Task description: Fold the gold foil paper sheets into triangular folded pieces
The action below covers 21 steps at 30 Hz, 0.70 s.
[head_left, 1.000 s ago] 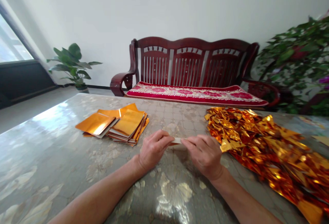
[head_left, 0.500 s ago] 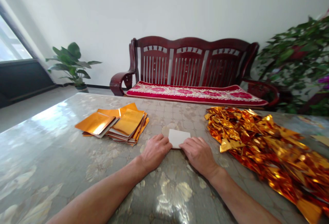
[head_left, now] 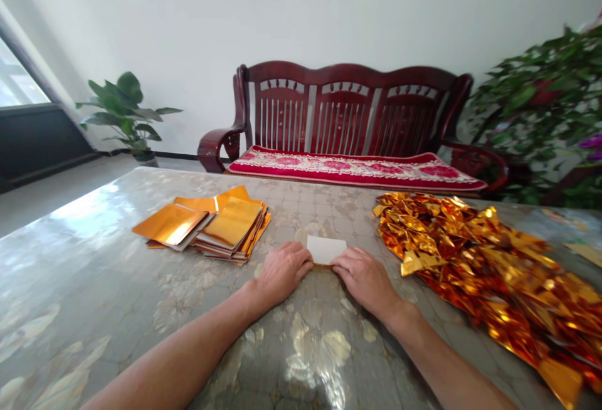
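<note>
A small sheet of paper (head_left: 326, 249) lies on the table with its white side up, and a thin golden strip shows along its near edge. My left hand (head_left: 285, 270) is closed on the sheet's near left corner. At the near right corner, the fingers of my right hand (head_left: 364, 278) pinch the same sheet. To the left sits a loose stack of gold foil papers (head_left: 232, 222). A long heap of folded gold foil pieces (head_left: 470, 259) spreads out to the right of my right hand.
The table (head_left: 188, 335) has a glossy, flower-patterned cover. Beyond its far edge stands a dark red wooden bench (head_left: 345, 112) with a red and white cushion (head_left: 357, 167). Clear plastic (head_left: 559, 225) lies at the table's right. Leafy plants stand on both sides.
The near edge of the sheet now shows a golden strip under the fingers, where it was mostly white before. Both hands have stayed at its near corners. The view has shifted slightly.
</note>
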Each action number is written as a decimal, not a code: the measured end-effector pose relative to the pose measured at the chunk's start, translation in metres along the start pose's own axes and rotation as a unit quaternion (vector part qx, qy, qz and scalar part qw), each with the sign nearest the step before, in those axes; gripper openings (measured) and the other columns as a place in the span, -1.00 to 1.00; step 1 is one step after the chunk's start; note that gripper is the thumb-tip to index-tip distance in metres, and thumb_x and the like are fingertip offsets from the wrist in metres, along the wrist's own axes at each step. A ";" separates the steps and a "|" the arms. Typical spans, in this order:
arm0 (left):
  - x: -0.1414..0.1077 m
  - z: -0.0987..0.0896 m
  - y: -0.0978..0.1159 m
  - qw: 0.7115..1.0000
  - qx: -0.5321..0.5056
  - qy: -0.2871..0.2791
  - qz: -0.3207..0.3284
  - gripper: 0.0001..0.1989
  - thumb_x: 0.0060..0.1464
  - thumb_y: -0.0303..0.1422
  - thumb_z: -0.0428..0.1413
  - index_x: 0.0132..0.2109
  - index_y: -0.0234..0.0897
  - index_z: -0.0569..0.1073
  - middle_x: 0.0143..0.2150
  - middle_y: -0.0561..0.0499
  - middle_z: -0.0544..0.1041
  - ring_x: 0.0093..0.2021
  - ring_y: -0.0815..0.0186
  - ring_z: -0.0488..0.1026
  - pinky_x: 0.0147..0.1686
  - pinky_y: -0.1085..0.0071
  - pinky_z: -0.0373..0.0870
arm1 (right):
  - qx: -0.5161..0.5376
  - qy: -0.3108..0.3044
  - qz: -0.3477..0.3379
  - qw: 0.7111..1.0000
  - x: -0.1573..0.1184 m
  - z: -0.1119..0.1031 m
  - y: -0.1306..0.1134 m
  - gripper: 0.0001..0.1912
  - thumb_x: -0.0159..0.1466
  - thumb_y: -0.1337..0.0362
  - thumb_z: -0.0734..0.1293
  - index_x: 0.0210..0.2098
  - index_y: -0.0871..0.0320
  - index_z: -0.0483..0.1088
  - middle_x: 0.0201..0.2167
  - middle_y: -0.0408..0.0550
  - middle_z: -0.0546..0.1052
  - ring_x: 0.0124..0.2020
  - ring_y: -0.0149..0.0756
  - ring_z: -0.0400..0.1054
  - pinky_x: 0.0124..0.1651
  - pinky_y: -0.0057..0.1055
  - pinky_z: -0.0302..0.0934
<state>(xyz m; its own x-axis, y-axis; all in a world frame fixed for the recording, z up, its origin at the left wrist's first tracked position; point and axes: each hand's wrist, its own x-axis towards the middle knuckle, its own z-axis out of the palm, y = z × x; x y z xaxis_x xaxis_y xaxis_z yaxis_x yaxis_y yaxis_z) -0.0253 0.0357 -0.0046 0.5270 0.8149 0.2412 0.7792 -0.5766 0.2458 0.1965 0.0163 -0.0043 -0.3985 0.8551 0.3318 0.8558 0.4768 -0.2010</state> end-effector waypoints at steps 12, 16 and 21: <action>0.003 -0.004 0.007 0.997 0.001 -0.033 -0.069 -0.75 0.30 -0.28 0.02 -0.30 -0.24 0.51 -0.30 -0.02 0.56 -0.21 0.22 0.49 -0.26 0.41 0.28 | 0.029 -0.027 0.063 0.997 0.001 -0.002 0.000 -0.84 0.35 0.28 0.31 -0.29 0.03 0.55 -0.30 -0.14 0.59 -0.18 -0.27 0.39 -0.17 -0.38 0.17; 0.004 -0.006 0.010 0.996 0.030 -0.041 -0.076 -0.72 0.32 -0.26 -0.02 -0.26 -0.25 0.52 -0.27 -0.07 0.57 -0.18 0.17 0.50 -0.23 0.36 0.31 | 0.017 -0.034 0.068 0.997 0.002 -0.001 0.001 -0.85 0.35 0.27 0.29 -0.30 0.06 0.51 -0.30 -0.12 0.57 -0.18 -0.27 0.39 -0.17 -0.39 0.15; 0.006 -0.004 0.010 0.994 0.055 -0.046 -0.077 -0.67 0.34 -0.22 -0.05 -0.22 -0.25 0.54 -0.25 -0.10 0.56 -0.17 0.16 0.49 -0.17 0.32 0.32 | -0.014 -0.025 0.055 0.998 0.002 0.001 0.003 -0.85 0.37 0.25 0.27 -0.32 0.07 0.43 -0.33 -0.13 0.56 -0.23 -0.27 0.38 -0.24 -0.38 0.10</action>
<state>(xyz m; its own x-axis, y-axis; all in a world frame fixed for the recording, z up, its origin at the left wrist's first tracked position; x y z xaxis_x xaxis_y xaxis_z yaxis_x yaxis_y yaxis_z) -0.0159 0.0347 0.0033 0.4242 0.8976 0.1199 0.8825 -0.4395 0.1674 0.1980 0.0199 -0.0053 -0.3159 0.9115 0.2633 0.9044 0.3732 -0.2071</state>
